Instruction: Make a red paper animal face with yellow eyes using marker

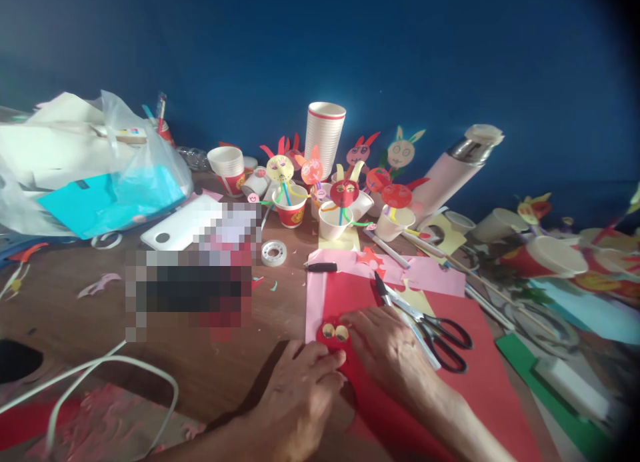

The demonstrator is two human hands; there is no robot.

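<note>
Our left hand (306,389) curls at the lower left edge of the red paper face (335,340) and our right hand (385,345) bends over its right side, though we cannot tell whether the fingers pinch it or merely press. The face lies by the left edge of the red sheet (480,355), and we judge it light, bendy and easily creased, best held by its rim, clear of the pale eyes (342,333). Scissors (411,305) lie just beyond our right hand, with paper cups (336,223) farther back.
</note>
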